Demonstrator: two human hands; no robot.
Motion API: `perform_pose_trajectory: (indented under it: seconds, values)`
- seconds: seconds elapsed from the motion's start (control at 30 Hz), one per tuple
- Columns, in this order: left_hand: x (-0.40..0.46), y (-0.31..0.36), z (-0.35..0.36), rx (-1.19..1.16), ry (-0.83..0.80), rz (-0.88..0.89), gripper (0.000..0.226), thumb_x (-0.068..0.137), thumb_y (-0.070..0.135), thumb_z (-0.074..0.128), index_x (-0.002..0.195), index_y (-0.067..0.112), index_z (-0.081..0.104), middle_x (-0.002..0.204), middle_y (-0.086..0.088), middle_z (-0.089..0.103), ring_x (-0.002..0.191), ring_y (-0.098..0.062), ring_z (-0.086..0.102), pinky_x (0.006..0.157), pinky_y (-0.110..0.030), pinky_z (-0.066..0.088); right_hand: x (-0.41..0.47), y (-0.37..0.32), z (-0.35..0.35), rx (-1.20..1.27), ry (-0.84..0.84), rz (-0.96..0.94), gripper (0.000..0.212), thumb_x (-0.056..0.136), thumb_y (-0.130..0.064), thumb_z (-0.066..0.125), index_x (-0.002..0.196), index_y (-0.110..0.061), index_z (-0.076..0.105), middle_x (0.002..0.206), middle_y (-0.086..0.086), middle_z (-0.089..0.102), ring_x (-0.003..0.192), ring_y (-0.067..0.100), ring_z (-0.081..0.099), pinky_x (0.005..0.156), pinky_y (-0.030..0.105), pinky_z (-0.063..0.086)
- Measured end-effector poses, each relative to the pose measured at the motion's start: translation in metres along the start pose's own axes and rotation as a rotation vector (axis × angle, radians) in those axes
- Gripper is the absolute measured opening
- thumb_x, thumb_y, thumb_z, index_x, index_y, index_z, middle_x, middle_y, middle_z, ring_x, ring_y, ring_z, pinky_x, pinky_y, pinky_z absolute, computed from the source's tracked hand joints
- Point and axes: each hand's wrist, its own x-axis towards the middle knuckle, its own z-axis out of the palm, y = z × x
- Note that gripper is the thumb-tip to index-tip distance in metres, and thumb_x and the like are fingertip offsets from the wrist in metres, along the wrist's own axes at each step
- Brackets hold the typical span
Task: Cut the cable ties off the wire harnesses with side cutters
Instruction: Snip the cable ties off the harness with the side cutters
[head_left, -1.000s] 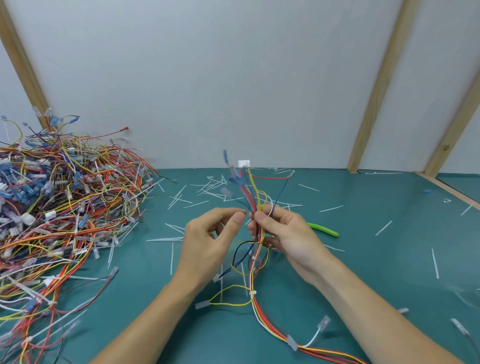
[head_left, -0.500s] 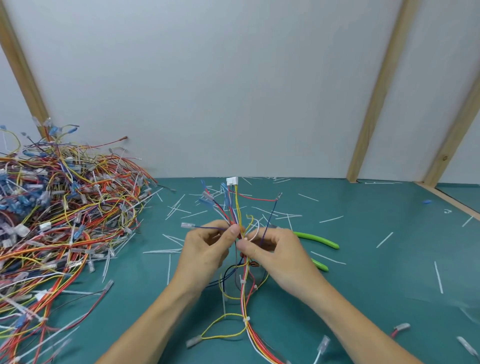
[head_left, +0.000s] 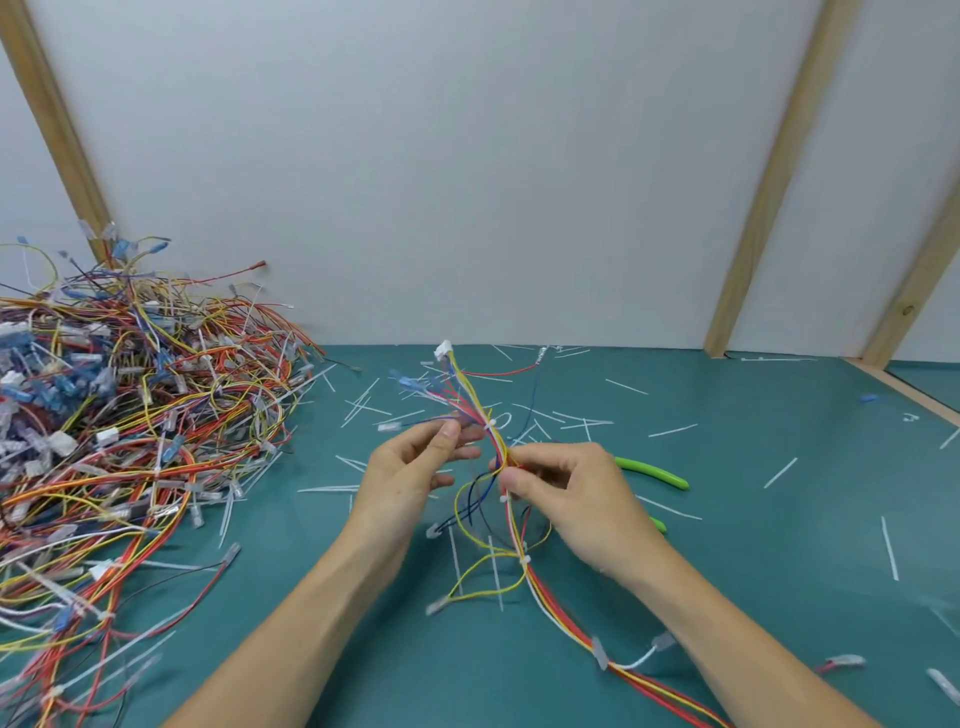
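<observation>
Your right hand (head_left: 566, 499) pinches the wire harness (head_left: 498, 457) at frame centre; your left hand (head_left: 410, 467) pinches its thin blue wire (head_left: 415, 423). No writing is legible.

Green-handled side cutters (head_left: 653, 474): the head and jaws are hidden behind the right hand (head_left: 574, 499); only two stretches of green handle show.
Multicoloured wire harness held upright (head_left: 493, 436): its lower run leaves the picture at the bottom edge, so its far end cannot be seen.
Left hand (head_left: 410, 473): the fingertips and the thin wires they pinch are motion-blurred; which wire is held cannot be told.
Large tangled heap of coloured wire harnesses (head_left: 124, 426): cut off by the left and bottom edges; single ties within it are too small to tell.
Small blue piece on the green mat (head_left: 868, 398): too small to identify.
</observation>
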Motion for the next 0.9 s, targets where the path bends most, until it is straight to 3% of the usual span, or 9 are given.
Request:
perform_pose_trajectory:
  seconds: [0.1, 0.2, 0.27, 0.37, 0.43, 0.57, 0.77, 0.9]
  values:
    - [-0.003, -0.004, 0.003, 0.209, 0.128, 0.124, 0.013, 0.099, 0.025, 0.062, 0.103, 0.024, 0.074, 0.094, 0.011, 0.077, 0.093, -0.008, 0.071, 0.078, -0.019, 0.046, -0.001, 0.0, -0.005, -0.101, 0.138, -0.046, 0.015, 0.092, -0.023, 0.075, 0.091, -0.037, 0.081, 0.082, -0.017, 0.078, 0.083, 0.008, 0.072, 0.088, 0.037, 0.057]
    - [-0.007, -0.007, 0.005, 0.389, 0.215, 0.268, 0.015, 0.097, 0.025, 0.066, 0.085, 0.026, 0.074, 0.071, 0.011, 0.07, 0.071, -0.008, 0.064, 0.064, -0.016, 0.043, -0.003, -0.001, -0.006, -0.155, 0.226, -0.077, 0.01, 0.09, -0.027, 0.078, 0.092, -0.037, 0.082, 0.081, -0.024, 0.076, 0.081, 0.005, 0.071, 0.084, 0.033, 0.056]
    - [-0.01, -0.005, 0.008, 0.35, 0.129, 0.282, 0.019, 0.097, 0.026, 0.066, 0.08, 0.025, 0.074, 0.063, 0.005, 0.066, 0.057, -0.008, 0.057, 0.057, -0.015, 0.042, -0.004, -0.003, -0.004, -0.232, 0.25, -0.133, 0.009, 0.09, -0.029, 0.079, 0.095, -0.034, 0.083, 0.079, -0.023, 0.075, 0.077, 0.006, 0.069, 0.08, 0.036, 0.055]
    - [-0.017, -0.006, 0.018, 0.29, -0.036, 0.257, 0.014, 0.094, 0.027, 0.069, 0.083, 0.023, 0.076, 0.067, 0.001, 0.071, 0.056, -0.011, 0.063, 0.057, -0.013, 0.045, -0.005, -0.005, -0.004, -0.463, 0.273, -0.269, 0.006, 0.093, -0.035, 0.074, 0.094, -0.034, 0.08, 0.065, -0.018, 0.066, 0.065, 0.008, 0.056, 0.084, 0.037, 0.047]
    - [-0.018, -0.007, 0.021, 0.274, -0.052, 0.224, 0.012, 0.092, 0.031, 0.071, 0.084, 0.023, 0.076, 0.07, -0.001, 0.073, 0.059, -0.014, 0.067, 0.056, -0.012, 0.045, -0.005, -0.007, -0.003, -0.568, 0.304, -0.311, 0.011, 0.093, -0.04, 0.069, 0.097, -0.038, 0.079, 0.062, -0.026, 0.057, 0.063, 0.002, 0.047, 0.09, 0.037, 0.042]
    - [-0.016, -0.006, 0.017, 0.266, 0.011, 0.212, 0.017, 0.092, 0.03, 0.071, 0.078, 0.021, 0.075, 0.073, 0.001, 0.075, 0.061, -0.014, 0.068, 0.055, -0.013, 0.046, -0.007, -0.013, 0.001, -0.687, 0.273, -0.353, 0.013, 0.094, -0.043, 0.061, 0.095, -0.042, 0.074, 0.074, -0.019, 0.07, 0.07, 0.002, 0.049, 0.103, 0.043, 0.039]
    - [-0.011, -0.009, 0.014, 0.303, 0.051, 0.198, 0.017, 0.098, 0.024, 0.065, 0.083, 0.017, 0.069, 0.074, -0.005, 0.073, 0.075, -0.025, 0.072, 0.059, -0.037, 0.059, -0.006, -0.015, -0.005, -0.508, 0.134, -0.246, 0.028, 0.09, -0.034, 0.077, 0.116, -0.047, 0.075, 0.095, -0.022, 0.076, 0.093, 0.007, 0.061, 0.115, 0.047, 0.031]
    - [-0.003, -0.01, 0.008, 0.144, 0.085, 0.096, 0.014, 0.1, 0.017, 0.06, 0.089, 0.011, 0.067, 0.083, -0.004, 0.075, 0.079, -0.021, 0.076, 0.059, -0.031, 0.06, -0.003, -0.015, -0.006, -0.348, 0.138, -0.2, 0.03, 0.091, -0.024, 0.077, 0.117, -0.04, 0.077, 0.101, -0.022, 0.075, 0.099, 0.004, 0.062, 0.101, 0.037, 0.046]
